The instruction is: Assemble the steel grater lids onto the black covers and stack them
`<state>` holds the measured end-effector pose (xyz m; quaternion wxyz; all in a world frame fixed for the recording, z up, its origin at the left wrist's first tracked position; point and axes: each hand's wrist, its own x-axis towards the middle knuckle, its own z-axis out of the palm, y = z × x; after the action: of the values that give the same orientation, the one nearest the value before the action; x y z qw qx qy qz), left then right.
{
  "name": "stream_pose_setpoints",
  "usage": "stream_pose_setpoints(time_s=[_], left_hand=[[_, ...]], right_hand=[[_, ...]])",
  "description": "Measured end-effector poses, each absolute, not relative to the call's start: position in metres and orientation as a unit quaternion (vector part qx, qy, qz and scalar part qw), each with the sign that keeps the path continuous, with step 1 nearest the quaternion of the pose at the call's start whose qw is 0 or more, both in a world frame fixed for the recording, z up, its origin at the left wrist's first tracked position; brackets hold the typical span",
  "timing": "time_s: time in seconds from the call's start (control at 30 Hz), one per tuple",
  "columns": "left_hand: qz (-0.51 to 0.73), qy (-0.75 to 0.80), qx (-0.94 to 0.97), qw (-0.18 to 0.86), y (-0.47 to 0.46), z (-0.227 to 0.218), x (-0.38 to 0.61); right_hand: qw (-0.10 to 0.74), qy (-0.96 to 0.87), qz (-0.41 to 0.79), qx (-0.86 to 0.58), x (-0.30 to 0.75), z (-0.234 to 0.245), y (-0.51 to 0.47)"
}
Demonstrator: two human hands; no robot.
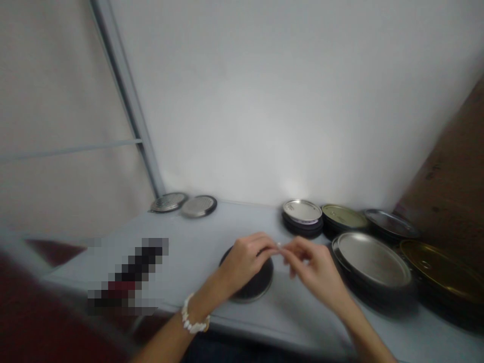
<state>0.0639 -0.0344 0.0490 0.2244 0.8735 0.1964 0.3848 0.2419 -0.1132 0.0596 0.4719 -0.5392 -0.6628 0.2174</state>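
Note:
My left hand and my right hand meet fingertip to fingertip above the table, both pinched closed. Between them is a tiny pale, shiny bit, too small and blurred to name. Under my left hand lies a round black disc with a thin light rim, partly covered by the hand. To the right of my right hand, a silver round metal lid tops a stack of dark-edged lids.
More lid stacks stand at right: a small silver lid, a greenish-gold lid, a grey lid and a large gold lid. Two silver perforated-looking discs lie back left. A brown board borders the right.

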Motion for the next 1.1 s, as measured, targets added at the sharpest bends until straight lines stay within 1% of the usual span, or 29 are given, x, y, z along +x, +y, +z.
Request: stream_pose_setpoints(time_s=[0.1,0.2,0.33,0.47,0.57,0.83,1.0,1.1], left_hand=[[0.376,0.204,0.883,0.191,-0.034,0.046,0.065],[0.375,0.237,0.88,0.171,-0.035,0.043,0.066],[0.378,0.255,0.874,0.167,-0.036,0.046,0.064],[0.366,0.205,0.883,0.21,-0.034,0.053,0.059],[0.355,0.174,0.891,0.223,-0.031,0.053,0.056],[0.383,0.202,0.879,0.198,-0.033,0.052,0.058],[0.337,0.172,0.89,0.255,-0.034,0.057,0.056],[0.341,0.193,0.884,0.253,-0.033,0.055,0.056]], right_hand=[[0.45,-0.688,0.155,-0.547,0.244,0.059,-0.114],[0.43,-0.706,0.137,-0.546,0.245,0.056,-0.114],[0.426,-0.706,0.159,-0.542,0.246,0.057,-0.113],[0.439,-0.693,0.18,-0.543,0.25,0.061,-0.112],[0.44,-0.694,0.183,-0.54,0.249,0.062,-0.113],[0.434,-0.694,0.223,-0.529,0.244,0.063,-0.114],[0.432,-0.699,0.219,-0.526,0.249,0.062,-0.115],[0.435,-0.7,0.233,-0.517,0.248,0.061,-0.115]])
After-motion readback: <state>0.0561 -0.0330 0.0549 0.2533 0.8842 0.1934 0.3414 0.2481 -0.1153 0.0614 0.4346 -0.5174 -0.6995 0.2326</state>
